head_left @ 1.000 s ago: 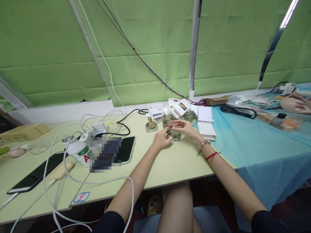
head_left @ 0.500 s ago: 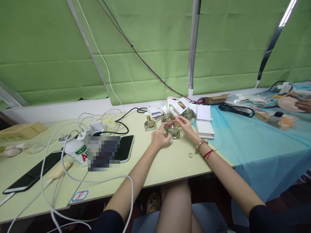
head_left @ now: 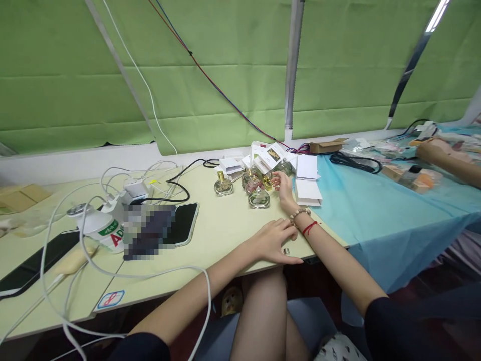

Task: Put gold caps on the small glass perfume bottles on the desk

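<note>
Count on the desk: four small glass perfume bottles, possibly more behind: one with gold cap (head_left: 223,184) standing apart on the left, one nearest the edge (head_left: 258,198), two in the cluster (head_left: 251,181) behind it. One tiny clear cap (head_left: 286,250) lay at the front edge. Two phones: one (head_left: 185,228) beside the blurred patch, one (head_left: 32,260) at far left. One white jar (head_left: 98,226). White boxes (head_left: 308,192) were stacked, at least five; exact number couldn't be told.
</note>
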### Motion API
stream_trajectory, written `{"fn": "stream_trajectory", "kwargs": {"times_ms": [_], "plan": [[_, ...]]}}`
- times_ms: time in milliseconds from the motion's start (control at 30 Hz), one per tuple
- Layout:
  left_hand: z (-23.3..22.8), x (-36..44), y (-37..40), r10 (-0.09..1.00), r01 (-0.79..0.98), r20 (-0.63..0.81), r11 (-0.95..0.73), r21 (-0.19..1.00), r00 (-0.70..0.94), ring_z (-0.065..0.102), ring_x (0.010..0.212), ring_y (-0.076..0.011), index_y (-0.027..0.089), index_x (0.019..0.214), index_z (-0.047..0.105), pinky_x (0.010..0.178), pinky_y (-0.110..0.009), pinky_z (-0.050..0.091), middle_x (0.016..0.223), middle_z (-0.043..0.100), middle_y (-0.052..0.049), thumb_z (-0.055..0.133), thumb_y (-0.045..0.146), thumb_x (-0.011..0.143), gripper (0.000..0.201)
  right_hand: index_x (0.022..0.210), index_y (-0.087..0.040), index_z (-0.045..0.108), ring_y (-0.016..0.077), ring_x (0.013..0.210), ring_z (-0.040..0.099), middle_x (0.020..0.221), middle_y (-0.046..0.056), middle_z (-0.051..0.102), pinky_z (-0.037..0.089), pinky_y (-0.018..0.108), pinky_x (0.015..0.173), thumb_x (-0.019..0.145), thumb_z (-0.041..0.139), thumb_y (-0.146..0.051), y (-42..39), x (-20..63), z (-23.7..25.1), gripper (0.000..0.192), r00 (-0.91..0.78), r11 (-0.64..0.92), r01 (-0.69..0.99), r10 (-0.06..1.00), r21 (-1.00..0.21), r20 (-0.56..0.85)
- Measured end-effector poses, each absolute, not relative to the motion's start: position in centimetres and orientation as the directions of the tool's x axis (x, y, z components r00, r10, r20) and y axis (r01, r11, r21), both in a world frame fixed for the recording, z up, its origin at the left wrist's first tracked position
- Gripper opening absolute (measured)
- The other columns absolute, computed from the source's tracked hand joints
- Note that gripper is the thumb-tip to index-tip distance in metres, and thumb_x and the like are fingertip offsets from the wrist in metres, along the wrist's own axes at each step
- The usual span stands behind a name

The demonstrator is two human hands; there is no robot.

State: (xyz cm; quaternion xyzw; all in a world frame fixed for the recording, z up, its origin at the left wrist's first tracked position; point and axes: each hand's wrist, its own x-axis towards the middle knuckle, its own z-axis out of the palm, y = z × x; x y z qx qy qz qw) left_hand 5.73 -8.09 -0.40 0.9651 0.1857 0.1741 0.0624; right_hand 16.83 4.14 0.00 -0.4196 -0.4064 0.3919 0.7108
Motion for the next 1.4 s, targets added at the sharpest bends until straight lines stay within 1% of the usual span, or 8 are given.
{"fn": "stream_trajectory", "kwargs": {"times_ms": [233,367,500,567,767,900,1200,1400], "plan": [[-1.0,5.4,-6.2,0.545,0.426,0.260,-0.813,0.398,0.797,0.045,0.060,-0.0104,0.017,0.058,0.048,0.056,-0.022,0.027,0.059,0.052,0.002,0.051,0.057,0.077,0.044,0.076,-0.018,0.058,0.0086,0.050,0.043,0.061,-0.002,0.053,0.031,0.021,0.046,0.073,0.048,-0.041,4.3,16.9,-0.5,0.025,0.353,0.333,-0.177,0.900,-0.926,0.256],[-1.3,5.0,-5.1,0.699,0.477,0.277,-0.674,0.564,0.660,0.036,0.048,-0.0077,0.016,0.051,0.050,0.050,-0.023,0.020,0.048,0.045,0.004,0.061,0.059,0.067,0.047,0.074,-0.018,0.057,0.0084,0.047,0.040,0.057,-0.004,0.050,0.030,0.022,0.045,0.072,0.049,-0.038,4.1,16.9,-0.2,0.022,0.364,0.346,-0.165,0.892,-0.924,0.269],[-0.9,4.7,-3.7,0.863,0.216,0.317,-0.423,0.880,0.394,0.030,0.046,-0.0067,0.016,0.047,0.048,0.048,-0.023,0.021,0.045,0.039,0.005,0.064,0.062,0.061,0.051,0.063,-0.019,0.050,0.0075,0.044,0.035,0.050,-0.006,0.041,0.027,0.021,0.043,0.073,0.051,-0.037,3.1,16.8,0.9,0.021,0.424,0.451,-0.107,0.827,-0.886,0.369],[-0.6,4.5,-3.1,0.922,0.095,0.298,-0.330,0.939,0.248,0.027,0.043,-0.0064,0.016,0.043,0.044,0.047,-0.023,0.020,0.041,0.035,0.005,0.054,0.068,0.065,0.057,0.059,-0.019,0.046,0.0074,0.043,0.034,0.047,-0.006,0.039,0.027,0.022,0.043,0.075,0.051,-0.038,2.3,16.6,1.5,0.026,0.422,0.517,-0.021,0.781,-0.856,0.461],[0.9,3.0,-2.2,0.996,-0.153,0.071,-0.062,0.986,0.059,0.023,0.031,-0.0060,0.018,0.037,0.042,0.040,-0.024,0.014,0.030,0.026,0.004,0.028,0.076,0.073,0.070,0.054,-0.018,0.049,0.0069,0.040,0.036,0.044,-0.005,0.042,0.028,0.022,0.042,0.076,0.052,-0.028,0.1,15.5,1.6,0.025,0.091,0.768,0.366,0.532,-0.525,0.842],[2.0,2.2,-2.1,0.996,-0.314,-0.004,0.031,0.949,0.087,0.022,0.030,-0.0050,0.018,0.038,0.036,0.038,-0.022,0.013,0.031,0.028,0.003,0.019,0.079,0.072,0.072,0.067,-0.018,0.059,0.0070,0.043,0.038,0.050,-0.004,0.048,0.031,0.021,0.044,0.070,0.057,-0.023,-0.8,14.3,1.4,0.006,-0.175,0.850,0.399,0.439,-0.344,0.881],[1.8,1.7,-1.3,0.990,-0.409,-0.122,0.139,0.902,0.067,0.018,0.034,-0.0032,0.019,0.046,0.030,0.036,-0.021,0.009,0.039,0.025,0.005,0.025,0.082,0.068,0.067,0.095,-0.024,0.067,0.0061,0.048,0.035,0.079,0.001,0.055,0.033,0.021,0.043,0.070,0.062,-0.031,-1.2,13.7,1.3,0.027,-0.324,0.841,0.396,0.503,-0.368,0.801],[1.9,1.9,-1.2,0.995,-0.435,-0.078,0.098,0.895,0.065,0.022,0.035,-0.0051,0.020,0.061,0.040,0.036,-0.020,0.015,0.041,0.022,0.008,0.028,0.079,0.071,0.061,0.096,-0.026,0.068,0.0073,0.053,0.043,0.092,0.003,0.057,0.040,0.022,0.049,0.073,0.061,-0.031,-1.3,13.2,1.1,0.025,-0.344,0.817,0.441,0.537,-0.372,0.770]]}}
